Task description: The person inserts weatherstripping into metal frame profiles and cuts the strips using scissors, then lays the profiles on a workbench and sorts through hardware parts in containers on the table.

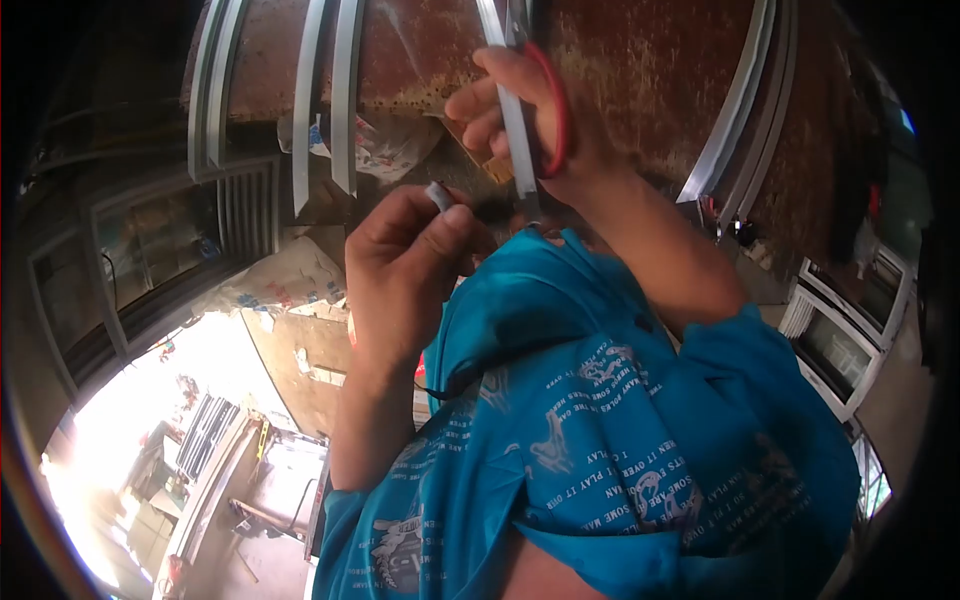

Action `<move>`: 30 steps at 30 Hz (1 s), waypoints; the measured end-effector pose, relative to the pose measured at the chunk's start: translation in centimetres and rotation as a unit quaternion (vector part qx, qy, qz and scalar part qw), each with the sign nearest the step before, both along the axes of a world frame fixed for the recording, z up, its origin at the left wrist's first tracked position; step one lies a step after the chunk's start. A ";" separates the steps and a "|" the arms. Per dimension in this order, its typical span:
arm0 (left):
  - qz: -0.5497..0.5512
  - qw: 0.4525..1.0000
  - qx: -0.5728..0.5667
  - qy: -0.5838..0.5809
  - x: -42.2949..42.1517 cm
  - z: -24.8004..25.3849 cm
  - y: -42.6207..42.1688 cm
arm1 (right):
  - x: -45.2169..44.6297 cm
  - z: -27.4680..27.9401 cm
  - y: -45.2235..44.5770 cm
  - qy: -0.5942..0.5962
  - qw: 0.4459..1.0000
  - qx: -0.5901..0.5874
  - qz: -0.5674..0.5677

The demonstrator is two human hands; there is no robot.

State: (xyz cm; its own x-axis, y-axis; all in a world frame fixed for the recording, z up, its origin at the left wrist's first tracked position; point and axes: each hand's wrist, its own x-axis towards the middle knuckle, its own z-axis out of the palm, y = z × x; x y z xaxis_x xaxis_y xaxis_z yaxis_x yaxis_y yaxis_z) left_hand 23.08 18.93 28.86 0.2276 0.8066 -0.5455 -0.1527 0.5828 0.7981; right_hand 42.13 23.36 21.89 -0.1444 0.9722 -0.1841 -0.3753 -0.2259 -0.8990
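Observation:
My left hand (405, 240) is closed in a pinch, with a short grey-white strip end (438, 196) between thumb and fingers. Up and to its right is my right hand (535, 115), its fingers loosely curled. A pair of red-handled scissors (557, 120) rests in it, the blades pointing away from me. A long pale metal-looking strip (516, 140) passes across the front of my right palm, its lower end close to my blue shirt (590, 400). Whether my right fingers also grip this strip I cannot tell.
Long pale profiles (345, 100) lie across the worn reddish-brown work surface (640, 60) at left, with more curved-looking ones (740, 100) at right. Framed window panels (160, 250) stand at left, another white frame (840, 335) at right. A crumpled printed sheet (385, 145) lies below the surface's edge.

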 end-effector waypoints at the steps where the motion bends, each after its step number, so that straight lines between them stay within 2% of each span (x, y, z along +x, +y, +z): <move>1: -0.006 1.000 0.021 0.011 0.4 0.1 -0.6 | -0.2 0.1 -0.2 -0.014 0.999 0.046 0.008; 3: -0.049 0.995 0.057 0.060 0.7 1.3 -1.0 | -0.3 0.5 0.2 -0.045 0.993 0.106 0.039; 6: -0.044 0.996 0.034 0.073 0.7 2.7 -1.5 | -1.5 1.0 0.4 -0.072 0.980 0.179 0.056; 8: -0.046 0.995 0.043 0.073 0.7 3.5 -1.5 | -2.8 2.7 0.8 0.022 0.998 0.004 -0.058; 11: -0.051 0.993 0.034 0.096 1.0 4.3 -1.6 | -2.8 2.9 1.1 -0.016 1.000 -0.011 -0.023; 13: -0.068 0.987 0.040 0.142 1.5 4.5 -1.7 | -3.1 2.3 1.0 0.008 1.000 -0.009 -0.024; 18: -0.040 0.988 0.036 0.145 1.5 3.9 -1.7 | -3.4 2.5 0.9 0.031 0.999 0.014 -0.036; 21: -0.029 0.988 0.044 0.144 1.4 3.6 -1.6 | -3.4 3.2 0.9 -0.031 0.999 0.024 -0.025; 24: -0.029 0.989 0.028 0.144 1.4 3.6 -1.5 | -3.5 3.6 0.6 -0.023 0.999 0.001 -0.042; 26: -0.026 0.990 0.015 0.140 1.4 3.6 -1.3 | -3.2 3.6 0.5 -0.035 0.999 -0.022 -0.001; 30: -0.035 0.989 0.009 0.143 1.0 3.3 -0.8 | -3.7 3.6 0.5 -0.033 0.999 -0.021 -0.024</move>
